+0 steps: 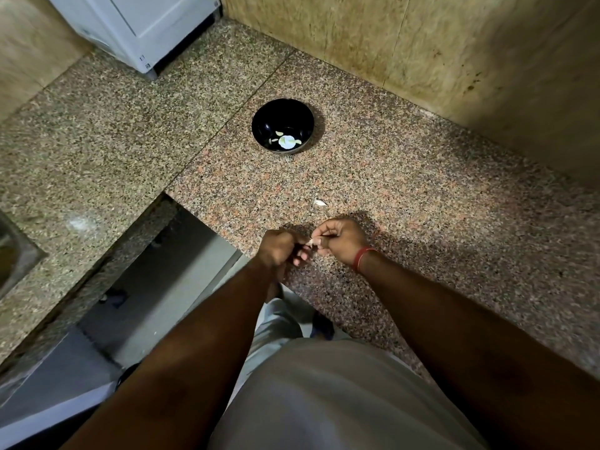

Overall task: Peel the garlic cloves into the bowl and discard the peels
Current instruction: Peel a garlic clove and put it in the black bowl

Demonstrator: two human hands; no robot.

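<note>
Counter: speckled brown-and-grey granite countertop (406, 196), L-shaped, running off to 9 o'clock and wrapping round a dark floor gap below my left arm.
Wall: mottled tan stone wall (454, 43) along 12 to 3 o'clock.
Appliance: white boxy appliance (136, 24) standing on the counter at 11 o'clock.
Sink: steel sink edge (13, 251) just in view at 9 o'clock.
Bowl: small round black bowl (282, 126) at 12 o'clock, well apart from my hands — a few pale peeled garlic cloves (285, 141) lie on its bottom.
Left hand: my left hand (279, 251) is curled, fingertips touching the clove from the 9 o'clock side.
Right hand: my right hand (341, 240), a red thread band (363, 258) on its wrist, is clenched and pinches the same clove from 3 o'clock.
Clove in work: small pale garlic clove (310, 243) pinched between both hands, held over the counter's near edge.
Loose piece: a pale garlic piece (319, 203) lies on the counter just beyond my right hand, toward 12 o'clock — clove or peel, I cannot tell.
</note>
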